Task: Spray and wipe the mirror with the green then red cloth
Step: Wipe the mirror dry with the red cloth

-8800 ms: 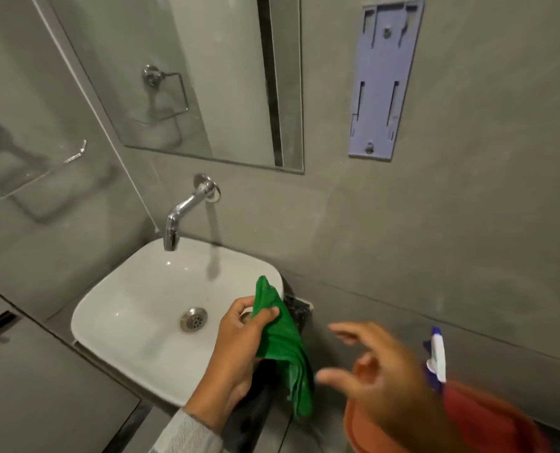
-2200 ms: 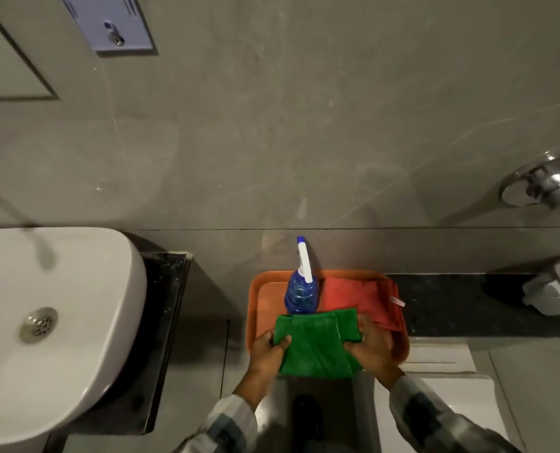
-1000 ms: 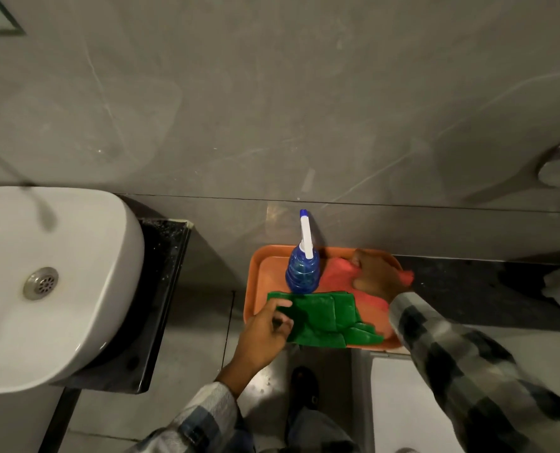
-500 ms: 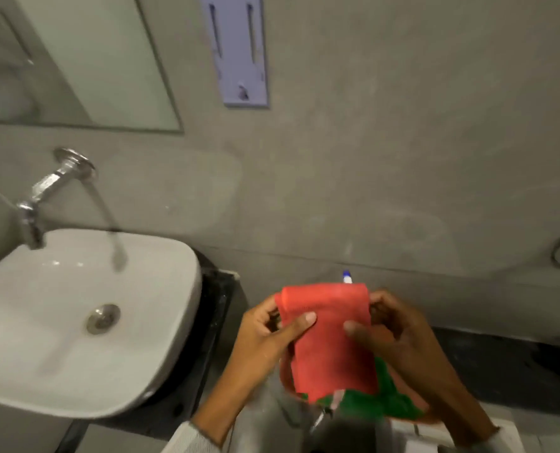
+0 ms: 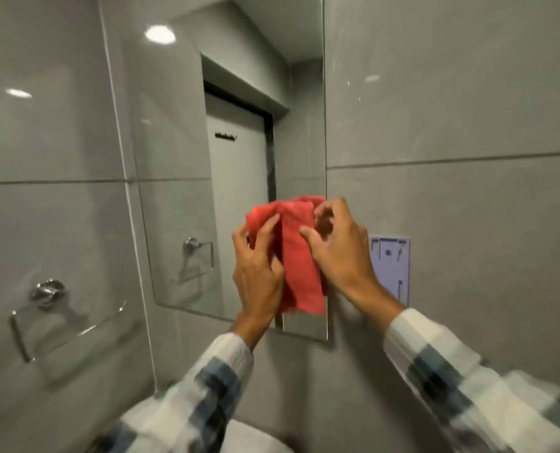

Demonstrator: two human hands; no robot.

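Grey tiled walls close in on three sides, glossy enough to carry pale spots of ceiling light, with thin grout lines running level across them. A frameless mirror (image 5: 226,152) hangs on the far wall, tall and narrow, and its glass shows a pale door with a dark frame, a row of hooks on that door, a round ceiling lamp and a chrome towel ring. On the left wall a chrome towel holder (image 5: 48,313) is fixed low down. To the right of the mirror, just beside its lower corner, a pale lilac plastic bracket (image 5: 391,266) is fastened to the tile. In front of the mirror's lower right part the red cloth (image 5: 299,256) is held up, bunched at the top and hanging in a loose fold below; whether it touches the glass cannot be told. The left hand (image 5: 259,276) grips its left side with fingers curled into the fabric, and the right hand (image 5: 337,250) pinches the upper right edge. Both sleeves are checked in white and dark blue, blurred by motion. A bit of white basin (image 5: 255,439) shows at the bottom edge.
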